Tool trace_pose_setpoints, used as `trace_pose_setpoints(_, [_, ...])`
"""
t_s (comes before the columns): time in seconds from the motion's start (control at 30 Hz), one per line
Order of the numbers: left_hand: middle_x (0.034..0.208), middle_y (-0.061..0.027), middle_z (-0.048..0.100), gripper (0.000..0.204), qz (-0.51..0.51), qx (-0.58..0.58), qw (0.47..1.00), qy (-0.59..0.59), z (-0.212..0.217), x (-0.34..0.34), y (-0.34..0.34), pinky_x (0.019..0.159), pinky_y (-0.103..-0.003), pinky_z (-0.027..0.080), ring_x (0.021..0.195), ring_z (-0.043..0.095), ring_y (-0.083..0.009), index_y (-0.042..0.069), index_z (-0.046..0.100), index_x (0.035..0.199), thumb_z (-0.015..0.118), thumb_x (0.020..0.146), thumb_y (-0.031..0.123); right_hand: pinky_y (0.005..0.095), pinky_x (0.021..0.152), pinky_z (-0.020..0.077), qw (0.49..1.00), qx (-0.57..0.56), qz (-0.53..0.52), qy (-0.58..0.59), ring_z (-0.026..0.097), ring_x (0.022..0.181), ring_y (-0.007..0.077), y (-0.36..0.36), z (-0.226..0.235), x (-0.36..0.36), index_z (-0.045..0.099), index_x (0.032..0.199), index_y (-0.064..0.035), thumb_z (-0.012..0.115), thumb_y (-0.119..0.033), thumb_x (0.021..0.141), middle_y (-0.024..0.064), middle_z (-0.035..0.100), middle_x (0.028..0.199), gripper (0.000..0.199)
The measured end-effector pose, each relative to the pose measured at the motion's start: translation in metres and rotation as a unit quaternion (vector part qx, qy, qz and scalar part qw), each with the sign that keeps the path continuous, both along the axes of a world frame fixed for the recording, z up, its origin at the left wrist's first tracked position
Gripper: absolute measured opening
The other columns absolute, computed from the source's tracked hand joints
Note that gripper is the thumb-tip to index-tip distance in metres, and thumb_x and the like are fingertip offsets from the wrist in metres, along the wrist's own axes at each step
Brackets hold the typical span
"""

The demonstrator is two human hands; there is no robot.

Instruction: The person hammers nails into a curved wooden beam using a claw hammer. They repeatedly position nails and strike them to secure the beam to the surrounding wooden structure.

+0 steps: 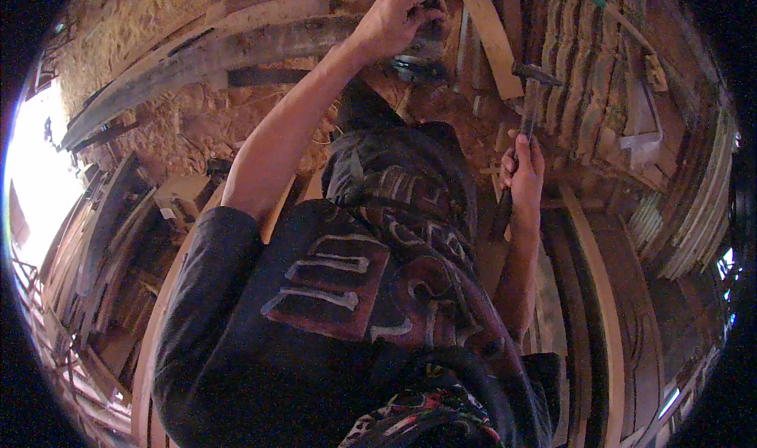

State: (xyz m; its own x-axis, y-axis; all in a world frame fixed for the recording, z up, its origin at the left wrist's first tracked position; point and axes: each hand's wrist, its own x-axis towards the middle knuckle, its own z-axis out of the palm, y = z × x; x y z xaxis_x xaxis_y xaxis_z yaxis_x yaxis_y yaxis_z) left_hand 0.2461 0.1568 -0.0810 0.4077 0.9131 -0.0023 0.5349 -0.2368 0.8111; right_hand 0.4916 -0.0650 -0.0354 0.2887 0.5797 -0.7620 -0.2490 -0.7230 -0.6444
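Note:
In my right hand [525, 168] is a hammer [529, 115], gripped around its handle with the head up. The metal head lies just beside the lower end of a light wooden board [490, 42]; I cannot tell whether they touch. My left hand [398, 24] reaches far forward near the top edge, its fingers bent and drawn together at a small dark object [432, 0]. What that object is does not show clearly. Below this hand, a dark shoe [418, 69] is partly visible.
A long weathered beam [213, 57] lies at the far left over wood shavings [189, 121]. Stacked boards [102, 243] stand at the left. Corrugated sheets [587, 77] are at the far right, with a green-ended pole [603, 5] across them. Long planks [595, 290] run along my right side.

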Motion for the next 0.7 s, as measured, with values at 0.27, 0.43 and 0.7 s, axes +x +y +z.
trace_pose_setpoints(0.27, [0.098,-0.0166,0.071,0.024,-0.026,-0.01,0.999,-0.027,-0.007,-0.002,0.003,0.079,-0.043,0.055,0.092,0.067,-0.039,0.007,0.069,0.113,0.065,0.092,0.02,0.024,0.039,0.0325,0.999,-0.022,0.016,-0.027,0.039,0.045,0.0059,-0.005,0.007,-0.008,0.058,0.123,-0.0094,0.053,-0.04,0.102,-0.0046,0.045,0.061,0.037])
trace_pose_setpoints(0.43, [0.101,-0.0142,0.072,0.02,-0.022,-0.01,0.998,-0.055,-0.001,-0.004,0.001,0.084,-0.041,0.054,0.097,0.067,-0.0364,0.006,0.069,0.109,0.062,0.093,0.016,0.0244,0.039,0.0345,0.999,-0.025,0.025,-0.032,0.04,0.045,0.0061,-0.003,0.01,-0.012,0.057,0.125,-0.0084,0.053,-0.04,0.102,-0.0046,0.045,0.062,0.039])
trace_pose_setpoints(0.7, [0.103,-0.0129,0.072,0.019,-0.031,0.009,0.994,-0.103,-0.028,-0.003,0.001,0.086,-0.04,0.054,0.101,0.068,-0.0335,0.004,0.069,0.107,0.061,0.094,0.016,0.0224,0.043,0.0306,0.997,-0.01,0.046,-0.056,0.035,0.045,0.0038,0.003,0.024,-0.025,0.058,0.12,-0.0076,0.054,-0.039,0.102,-0.0051,0.04,0.063,0.036])
